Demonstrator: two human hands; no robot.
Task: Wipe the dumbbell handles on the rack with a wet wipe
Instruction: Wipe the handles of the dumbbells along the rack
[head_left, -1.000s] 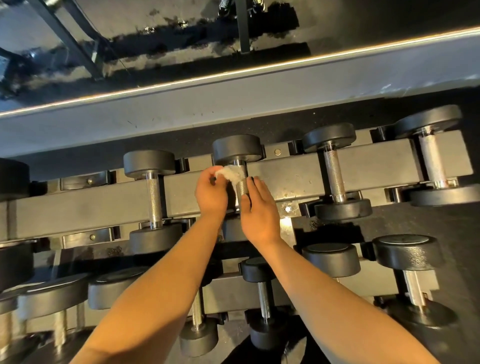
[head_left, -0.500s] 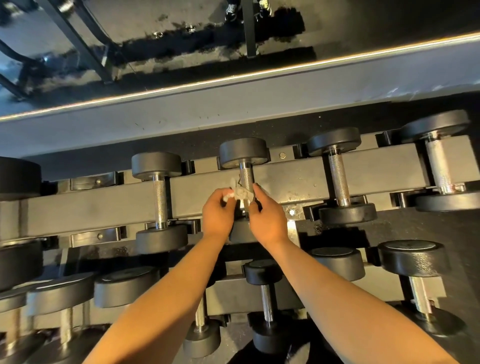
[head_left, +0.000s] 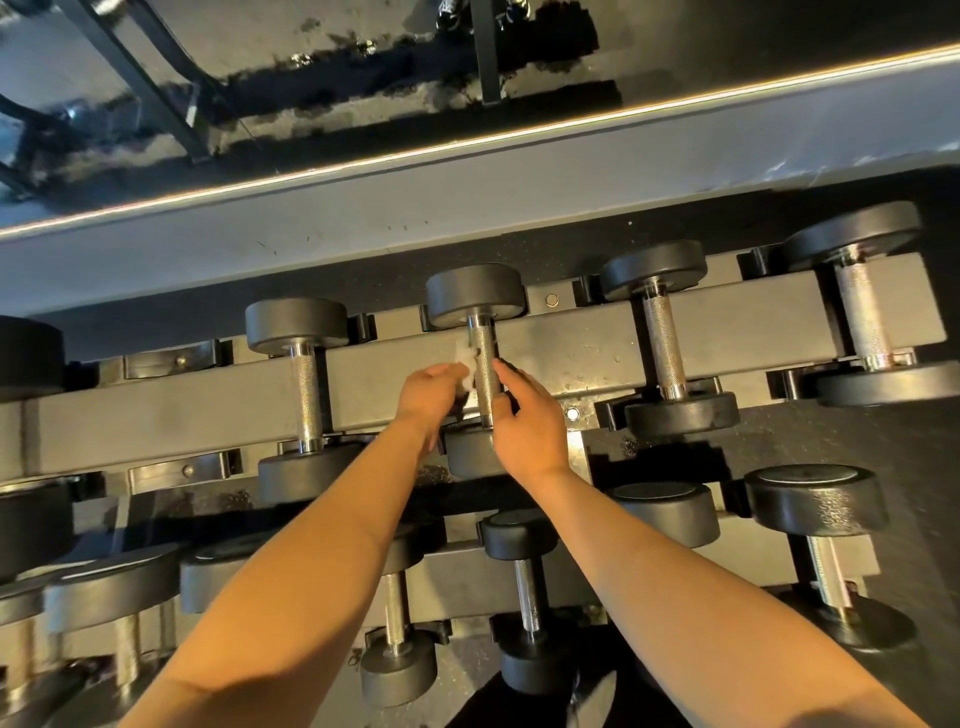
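A black dumbbell with a knurled steel handle (head_left: 487, 374) lies across the upper bar of the rack (head_left: 571, 353), at the middle of the view. My left hand (head_left: 431, 395) pinches a crumpled white wet wipe (head_left: 466, 364) against the handle's left side. On the handle's right side my right hand (head_left: 527, 421) rests with thumb and fingers touching the metal near its lower end. The near weight head of this dumbbell is mostly hidden under my hands.
More dumbbells sit on the upper bar: one to the left (head_left: 306, 384), two to the right (head_left: 665, 348) (head_left: 862, 322). A lower tier (head_left: 524, 597) holds several smaller dumbbells. Behind the rack runs a grey ledge (head_left: 467, 208) under a mirror.
Both hands slid from the handle's upper end toward its near end, then the left hand with the wipe came partway back up. The handle's upper part is now uncovered.
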